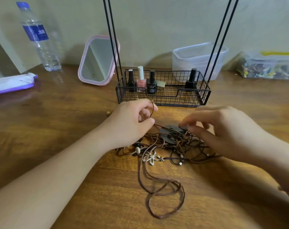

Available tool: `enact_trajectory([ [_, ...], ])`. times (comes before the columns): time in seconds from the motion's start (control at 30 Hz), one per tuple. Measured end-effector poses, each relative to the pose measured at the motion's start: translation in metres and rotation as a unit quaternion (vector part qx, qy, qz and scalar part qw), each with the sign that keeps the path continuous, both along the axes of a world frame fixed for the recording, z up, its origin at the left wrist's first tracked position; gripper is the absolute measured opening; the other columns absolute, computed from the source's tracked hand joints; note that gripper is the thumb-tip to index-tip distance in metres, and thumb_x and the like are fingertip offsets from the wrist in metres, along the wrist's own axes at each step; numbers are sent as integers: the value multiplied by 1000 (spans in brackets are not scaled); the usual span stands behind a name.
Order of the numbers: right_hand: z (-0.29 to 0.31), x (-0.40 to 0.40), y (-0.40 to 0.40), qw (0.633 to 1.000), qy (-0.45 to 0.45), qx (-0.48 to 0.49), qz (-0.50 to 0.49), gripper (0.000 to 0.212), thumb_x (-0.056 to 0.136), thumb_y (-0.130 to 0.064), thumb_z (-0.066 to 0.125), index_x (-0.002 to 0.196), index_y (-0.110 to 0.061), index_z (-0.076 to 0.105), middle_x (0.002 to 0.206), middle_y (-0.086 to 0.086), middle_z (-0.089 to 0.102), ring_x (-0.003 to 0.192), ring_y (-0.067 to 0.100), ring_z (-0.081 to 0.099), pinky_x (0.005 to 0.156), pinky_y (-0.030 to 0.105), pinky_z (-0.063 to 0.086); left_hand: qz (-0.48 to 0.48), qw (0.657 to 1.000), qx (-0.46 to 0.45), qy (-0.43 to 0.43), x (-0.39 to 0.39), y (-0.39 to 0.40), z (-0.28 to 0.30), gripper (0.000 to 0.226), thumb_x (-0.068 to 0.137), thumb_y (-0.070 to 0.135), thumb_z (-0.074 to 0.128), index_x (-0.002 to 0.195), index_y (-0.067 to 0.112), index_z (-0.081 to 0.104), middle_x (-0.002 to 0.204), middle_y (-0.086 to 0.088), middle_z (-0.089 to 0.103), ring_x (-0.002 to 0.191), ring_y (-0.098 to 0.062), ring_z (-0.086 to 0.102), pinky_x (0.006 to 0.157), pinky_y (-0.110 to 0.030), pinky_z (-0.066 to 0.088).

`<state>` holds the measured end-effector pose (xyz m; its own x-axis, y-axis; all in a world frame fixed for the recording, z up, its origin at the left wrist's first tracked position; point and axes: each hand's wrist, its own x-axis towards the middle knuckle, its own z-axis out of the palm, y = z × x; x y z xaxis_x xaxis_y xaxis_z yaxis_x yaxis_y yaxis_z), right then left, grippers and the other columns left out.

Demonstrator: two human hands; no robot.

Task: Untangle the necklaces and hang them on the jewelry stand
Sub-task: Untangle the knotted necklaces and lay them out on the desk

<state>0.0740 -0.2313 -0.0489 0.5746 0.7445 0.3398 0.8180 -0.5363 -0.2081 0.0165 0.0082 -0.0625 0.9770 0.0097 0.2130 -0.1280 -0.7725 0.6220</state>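
A tangle of brown and dark cord necklaces lies on the wooden table, with a dark round pendant, a white flower charm and a long brown loop trailing toward me. My left hand pinches a thin brown cord that loops over its fingers and runs down to the pendant. My right hand, blurred, hovers over the tangle's right side with its fingertips at the pendant's edge. The black wire jewelry stand sits just behind, its thin posts rising out of view.
Several nail polish bottles stand in the stand's basket. A pink mirror, a water bottle and a wipes pack are at the left; a clear tub and a filled bag at the right. A small bead lies loose.
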Motion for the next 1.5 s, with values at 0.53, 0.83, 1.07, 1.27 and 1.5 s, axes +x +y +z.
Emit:
enact_trajectory([
  [0.53, 7, -7, 2, 993, 64, -97, -27, 25, 71, -67, 59, 78, -44, 66, 88, -22, 61, 76, 1, 54, 64, 31, 51, -92, 992, 79, -47, -19, -37, -6, 25, 78, 54, 68, 80, 30, 61, 78, 13, 58, 79, -5, 55, 69, -29, 48],
  [0.83, 1, -10, 6, 997, 3, -70, -19, 22, 72, -58, 64, 84, -41, 60, 79, -20, 55, 64, 4, 49, 51, 24, 41, -89, 990, 105, -37, -18, -35, -4, 15, 81, 40, 74, 83, 30, 62, 77, 13, 55, 80, -5, 52, 68, -26, 44],
  [1.07, -3, -9, 7, 999, 22, -21, -11, 3, 82, -38, 68, 84, -38, 70, 72, -22, 56, 63, 2, 49, 54, 32, 51, -84, 991, 99, -3, -16, -31, -1, 9, 81, 18, 63, 76, 25, 61, 75, 9, 55, 76, -8, 52, 66, -25, 43],
  [1.27, -8, -6, 7, 997, 62, -6, -53, 6, 86, -41, 64, 83, -36, 67, 70, -22, 59, 64, -5, 52, 56, 25, 45, -71, 991, 106, 38, -17, -19, 5, 12, 80, 17, 61, 79, 29, 61, 80, 10, 58, 79, -6, 54, 70, -27, 48],
  [1.5, -9, -6, 9, 994, 67, -9, -86, 19, 88, -49, 56, 83, -35, 68, 66, -18, 59, 64, 0, 54, 57, 28, 47, -72, 992, 106, -19, -19, -27, 0, 15, 83, 42, 70, 94, 33, 65, 81, 14, 57, 80, -5, 55, 71, -31, 50],
])
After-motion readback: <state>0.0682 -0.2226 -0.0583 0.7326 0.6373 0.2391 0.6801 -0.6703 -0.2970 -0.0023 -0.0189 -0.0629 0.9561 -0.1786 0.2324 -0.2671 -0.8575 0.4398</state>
